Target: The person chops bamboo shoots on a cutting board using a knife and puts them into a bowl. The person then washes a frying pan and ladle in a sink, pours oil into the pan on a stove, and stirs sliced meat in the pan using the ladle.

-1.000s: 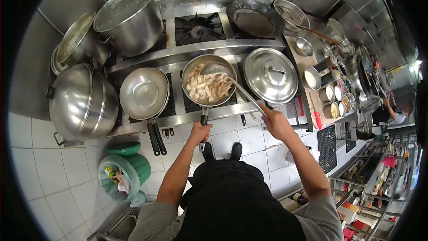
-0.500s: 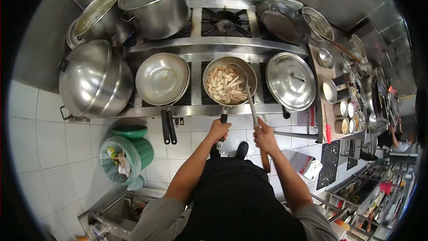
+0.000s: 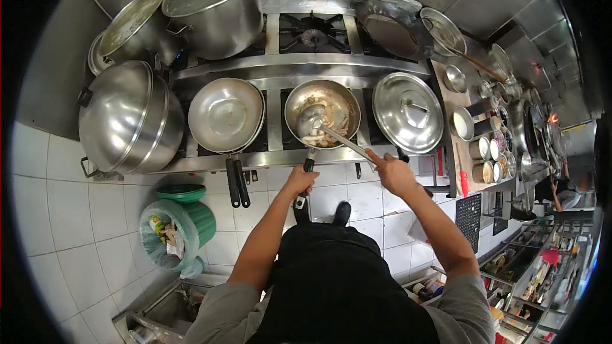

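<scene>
My left hand [image 3: 301, 181] is closed round the black handle of a deep frying pan [image 3: 354, 103] on the front burner. Pale, browned strips of food [image 3: 340, 126] lie in the pan's lower part, and its upper inside shows bare, stained metal. Held in my right hand [image 3: 394, 173] is a long-handled ladle [image 3: 347, 143], slanting from right to left over the pan's near rim. Its round bowl rests inside the pan at the left, among the strips. My right fingers wrap the far end of the shaft.
Left of the pan sit stacked pans [image 3: 223, 118] and a domed steel pot [image 3: 121, 121]. A steel lid [image 3: 392, 124] lies right. Large stockpots [image 3: 233, 25] stand behind. Ingredient tins [image 3: 479, 149] line the right counter. A green bin [image 3: 205, 223] stands at lower left. Another person [image 3: 574, 197] is far right.
My right hand has moved right and up, swinging the ladle from the pan's right side to its left. The strips have shifted toward the near side. My left hand keeps the handle.
</scene>
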The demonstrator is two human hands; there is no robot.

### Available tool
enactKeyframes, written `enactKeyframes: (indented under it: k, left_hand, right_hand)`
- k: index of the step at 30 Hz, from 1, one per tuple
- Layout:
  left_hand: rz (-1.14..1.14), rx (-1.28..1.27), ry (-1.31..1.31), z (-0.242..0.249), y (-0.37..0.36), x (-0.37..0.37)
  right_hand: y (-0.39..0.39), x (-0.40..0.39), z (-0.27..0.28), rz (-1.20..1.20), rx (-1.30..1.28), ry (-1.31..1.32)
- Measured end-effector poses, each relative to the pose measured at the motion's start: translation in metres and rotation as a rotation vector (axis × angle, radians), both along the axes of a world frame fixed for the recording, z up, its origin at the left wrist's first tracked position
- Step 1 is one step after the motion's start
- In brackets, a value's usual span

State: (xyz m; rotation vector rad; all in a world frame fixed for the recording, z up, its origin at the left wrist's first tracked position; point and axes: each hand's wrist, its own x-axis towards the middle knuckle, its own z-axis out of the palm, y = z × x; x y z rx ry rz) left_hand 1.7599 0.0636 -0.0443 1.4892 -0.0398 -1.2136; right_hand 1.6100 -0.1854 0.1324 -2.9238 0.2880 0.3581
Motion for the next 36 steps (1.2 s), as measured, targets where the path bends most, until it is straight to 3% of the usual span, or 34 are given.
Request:
enactKeyframes:
  k: [7, 11, 14, 17, 20, 23, 26, 27, 33, 36]
  left_hand:
    - [-0.051, 0.027, -0.030, 0.004, 0.003, 0.007]
    - [-0.005, 0.026, -0.011, 0.005, 0.004, 0.005]
    - [0.015, 0.026, 0.002, 0.015, -0.001, 0.001]
    - [0.001, 0.006, 0.013, 0.012, 0.001, 0.003]
    - [-0.020, -0.003, 0.017, 0.004, 0.004, 0.005]
    - [-0.021, 0.006, 0.017, 0.010, 0.004, 0.004]
    - [-0.017, 0.011, 0.019, 0.007, 0.004, 0.003]
    - [-0.014, 0.011, 0.021, 0.005, 0.003, 0.003]
    - [-0.023, 0.035, 0.043, 0.010, 0.001, 0.005]
    - [-0.003, -0.036, 0.020, -0.008, 0.002, 0.003]
  right_hand:
    - [0.014, -0.044, 0.092, -0.181, 0.276, -0.042]
    - [0.014, -0.062, 0.047, -0.227, 0.481, -0.074]
    - [0.024, -0.025, -0.007, -0.272, 0.449, -0.112]
    - [0.024, -0.008, -0.007, -0.308, 0.463, -0.171]
    - [0.019, -0.039, 0.039, -0.258, 0.527, -0.234]
    - [0.011, -0.064, 0.058, -0.305, 0.560, 0.016]
    - [-0.001, -0.050, 0.008, -0.178, 0.463, -0.092]
    - [0.000, -0.034, 0.009, -0.248, 0.488, -0.052]
    - [-0.021, 0.017, 0.003, -0.138, 0.301, -0.327]
    - [-0.022, 0.044, -0.026, -0.279, 0.232, -0.247]
